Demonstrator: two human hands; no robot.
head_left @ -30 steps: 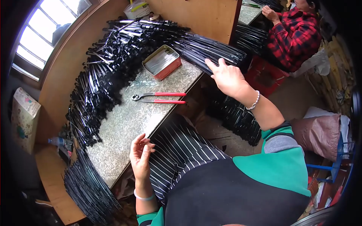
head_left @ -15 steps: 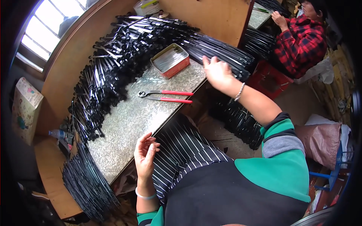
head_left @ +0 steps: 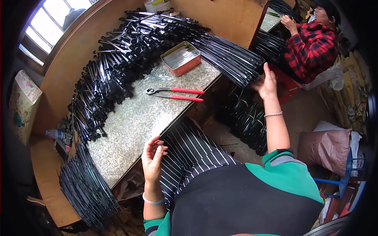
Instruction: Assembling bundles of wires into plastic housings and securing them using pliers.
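My right hand [head_left: 268, 83] is at the right ends of a bundle of long thin black rods [head_left: 232, 57], its fingers stretched out and the palm beside the rod tips. Whether it touches them I cannot tell. My left hand [head_left: 153, 159] hangs loosely curled at the worktop's front edge, fingers and thumb apart, with nothing visible in it. On the speckled grey worktop [head_left: 126, 137] lie red-handled pincers [head_left: 185, 91], their jaws pointing left. Behind them stands an open red tin [head_left: 187, 67] with thin silvery wire pieces inside.
A large heap of black-capped rods [head_left: 106, 70] lines the worktop's back and left side. Another rod bundle [head_left: 88, 188] overhangs at lower left. More black rods [head_left: 246, 118] lie below at right. A co-worker in a checked shirt [head_left: 313, 51] sits at far right, near a brown sack [head_left: 325, 151].
My right hand has moved right and toward me, from above the rods to their ends. The rods' right ends now sit closer together. The left hand has hardly moved.
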